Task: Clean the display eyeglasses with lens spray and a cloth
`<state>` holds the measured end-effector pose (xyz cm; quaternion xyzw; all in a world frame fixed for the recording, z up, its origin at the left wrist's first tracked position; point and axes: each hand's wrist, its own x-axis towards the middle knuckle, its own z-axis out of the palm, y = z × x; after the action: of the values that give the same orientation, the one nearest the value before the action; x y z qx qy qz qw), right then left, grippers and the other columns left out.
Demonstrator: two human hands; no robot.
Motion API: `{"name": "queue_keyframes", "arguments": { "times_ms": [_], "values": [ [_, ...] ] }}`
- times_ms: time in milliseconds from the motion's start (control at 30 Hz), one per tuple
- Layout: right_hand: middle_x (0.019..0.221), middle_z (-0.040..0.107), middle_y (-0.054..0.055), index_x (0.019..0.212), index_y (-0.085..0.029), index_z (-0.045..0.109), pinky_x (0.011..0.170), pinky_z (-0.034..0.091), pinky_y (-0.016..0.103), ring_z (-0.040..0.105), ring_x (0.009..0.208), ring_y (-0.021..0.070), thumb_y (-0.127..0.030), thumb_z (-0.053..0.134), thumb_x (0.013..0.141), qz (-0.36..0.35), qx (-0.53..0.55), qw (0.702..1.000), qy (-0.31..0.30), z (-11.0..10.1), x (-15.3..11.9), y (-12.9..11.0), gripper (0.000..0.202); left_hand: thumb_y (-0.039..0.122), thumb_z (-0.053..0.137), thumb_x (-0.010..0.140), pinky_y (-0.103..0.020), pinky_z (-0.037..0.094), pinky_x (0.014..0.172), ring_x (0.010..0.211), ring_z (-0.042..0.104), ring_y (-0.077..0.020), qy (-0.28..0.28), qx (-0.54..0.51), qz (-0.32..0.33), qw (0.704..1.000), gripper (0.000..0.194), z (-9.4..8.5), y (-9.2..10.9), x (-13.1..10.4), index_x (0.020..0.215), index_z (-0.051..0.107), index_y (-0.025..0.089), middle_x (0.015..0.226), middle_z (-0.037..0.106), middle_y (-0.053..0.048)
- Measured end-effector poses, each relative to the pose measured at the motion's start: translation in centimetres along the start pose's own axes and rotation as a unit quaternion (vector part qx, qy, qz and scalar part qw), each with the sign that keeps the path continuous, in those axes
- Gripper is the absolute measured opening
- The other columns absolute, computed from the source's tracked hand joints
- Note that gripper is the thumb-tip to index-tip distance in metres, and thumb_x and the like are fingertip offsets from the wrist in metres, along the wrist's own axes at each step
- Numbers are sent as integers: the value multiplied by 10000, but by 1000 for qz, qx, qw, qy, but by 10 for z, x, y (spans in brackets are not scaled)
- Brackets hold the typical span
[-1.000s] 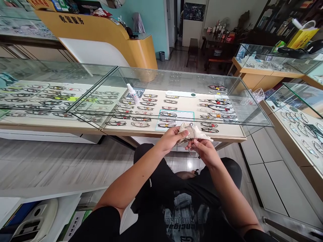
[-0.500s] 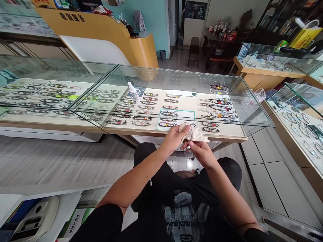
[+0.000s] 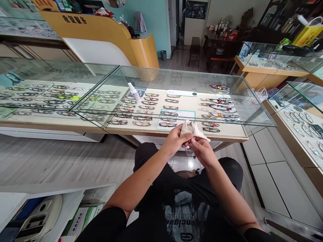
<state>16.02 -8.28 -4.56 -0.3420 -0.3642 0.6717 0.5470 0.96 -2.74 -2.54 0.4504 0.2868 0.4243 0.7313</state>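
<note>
In front of the glass case's near edge, my two hands meet around a pair of eyeglasses (image 3: 190, 152). My left hand (image 3: 176, 138) pinches a cream cloth (image 3: 186, 129) that is folded over one lens, with the thumb pressed on it. Closed on the middle of the frame, my right hand (image 3: 202, 150) has its thumb and fingertips near the bridge. One round, thin-rimmed lens hangs below the fingers; the other is mostly covered by the cloth. The cloth's loose end lies over my right fingers.
A glass display case (image 3: 176, 79) with rows of eyeglasses stretches ahead of my knees. On its top stands a white spray bottle (image 3: 134, 92). More cases flank me on the right (image 3: 302, 134), and a white shelf (image 3: 63, 198) is at lower left.
My left thumb has slid down and right over the cloth, towards my right fingertips. The cloth now wraps the upper lens more, and the lower lens has shifted slightly up.
</note>
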Motion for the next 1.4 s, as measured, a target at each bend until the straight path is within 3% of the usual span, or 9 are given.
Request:
{"name": "queue_keyframes", "arguments": {
  "times_ms": [200,367,467,600,800,967,1067,1167,1400],
  "values": [
    [900,801,69,981,-205,837,821,521,345,726,886,229,-533,856,914,-12,-39,999,-13,0,-5,3,335,674,794,894,-225,325,362,366,445,-78,22,19,9,1000,517,1,-8,5,883,616,189,574,591,45],
    [863,791,56,932,-213,785,788,519,344,742,817,222,-484,878,894,-13,-8,1000,23,-8,-9,-4,289,615,784,931,-269,488,494,519,613,-128,-39,19,-1,999,457,-7,-4,2,973,665,176,726,698,-18],
    [839,784,42,870,-224,750,782,535,344,742,778,212,-471,919,841,1,26,999,30,-7,-8,-7,300,530,886,862,-253,498,552,600,626,-120,-61,14,-11,998,470,-8,-2,-1,1086,684,170,782,692,-10],
    [832,776,62,895,-209,791,804,559,359,744,861,238,-532,887,861,-4,-4,1000,9,1,-5,-5,339,507,978,746,-200,380,472,514,486,-64,-7,21,-11,1000,575,-1,-8,-3,1092,659,178,692,616,49],
    [894,798,76,871,-211,799,909,580,397,744,926,249,-539,870,887,6,-8,1000,-19,5,-5,5,336,707,883,775,-187,275,387,409,405,-55,84,47,-17,995,596,8,-15,-3,901,611,192,549,504,81],
    [877,799,73,885,-210,786,836,565,368,756,889,247,-505,891,875,8,-2,1000,3,-2,-7,3,314,759,796,840,-222,357,398,417,480,-86,59,31,-11,998,603,1,-13,-1,870,605,188,585,596,28],
    [855,798,48,903,-223,769,773,549,328,764,831,217,-465,929,845,10,27,999,21,-8,-6,-2,295,638,865,844,-227,448,497,541,567,-98,12,8,-5,1000,545,-2,-11,-2,1034,670,166,701,646,12],
    [864,806,47,887,-220,773,770,560,320,764,806,203,-473,943,825,25,50,998,25,-9,-6,-5,311,519,957,778,-206,432,526,594,560,-88,-6,8,-13,1000,607,0,-8,-5,1188,678,169,742,640,27],
    [891,809,78,931,-197,818,823,576,371,752,872,238,-521,899,860,22,5,1000,-13,2,-4,2,342,706,895,762,-185,314,427,475,460,-61,92,6,-18,996,628,11,-13,-2,1008,640,188,648,565,61]
  ]
}}
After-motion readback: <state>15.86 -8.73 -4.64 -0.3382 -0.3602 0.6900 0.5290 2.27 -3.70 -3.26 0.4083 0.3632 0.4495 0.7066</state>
